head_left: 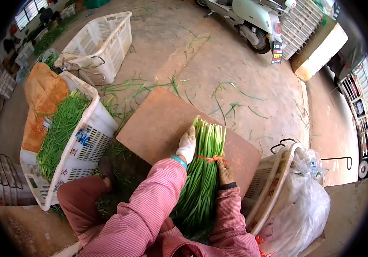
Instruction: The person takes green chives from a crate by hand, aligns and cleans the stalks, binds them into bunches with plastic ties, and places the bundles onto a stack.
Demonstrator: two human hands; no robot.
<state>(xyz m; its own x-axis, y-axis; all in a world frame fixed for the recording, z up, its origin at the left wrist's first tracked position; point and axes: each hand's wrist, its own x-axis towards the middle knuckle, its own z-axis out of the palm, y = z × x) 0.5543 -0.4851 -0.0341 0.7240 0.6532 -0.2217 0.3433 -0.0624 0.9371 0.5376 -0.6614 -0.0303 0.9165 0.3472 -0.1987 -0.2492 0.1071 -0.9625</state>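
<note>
A thick bundle of garlic chives (pixel 204 167) lies on a flat brown board (pixel 152 122), pale cut ends pointing away from me and green leaves running towards my lap. A red tie (pixel 205 158) circles the bundle around its middle. My left hand (pixel 187 144), in a whitish glove, is closed against the bundle's left side above the tie. On the right, my right hand (pixel 225 171), in a dirty brown glove, is closed at the tie's end beside the stalks; its fingertips are partly hidden.
A white crate (pixel 79 141) full of loose chives stands at my left, with another white crate (pixel 117 55) beyond it. Crates with clear plastic bags (pixel 295 205) stand at my right. Farther off are a scooter (pixel 257 25) and a pillar (pixel 319 49). Stray leaves litter the floor.
</note>
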